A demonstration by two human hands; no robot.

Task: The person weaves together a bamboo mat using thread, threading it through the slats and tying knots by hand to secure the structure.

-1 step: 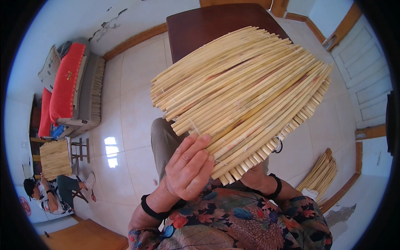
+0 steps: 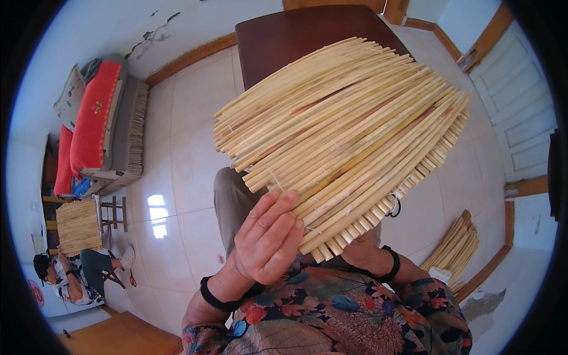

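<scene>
A mat of pale straw-coloured reed stalks (image 2: pixel 331 136), tied together with thin white thread, is held up in front of my torso. Its near right edge bends under, so a row of cut stalk ends shows there. My left hand (image 2: pixel 269 236) pinches the mat's near left corner, with the fingers lying over the top stalks. Below the folded edge, part of my right hand (image 2: pixel 360 251) shows, close against the mat's underside. Its fingers are hidden by the stalks.
A dark red-brown table (image 2: pixel 307 29) stands beyond the mat. Loose reeds (image 2: pixel 454 245) lie on the floor at right. At left are a sofa with a red cover (image 2: pixel 94 124) and a seated person (image 2: pixel 74 278) holding another reed mat (image 2: pixel 80 228). A wooden door (image 2: pixel 121 336) is at lower left.
</scene>
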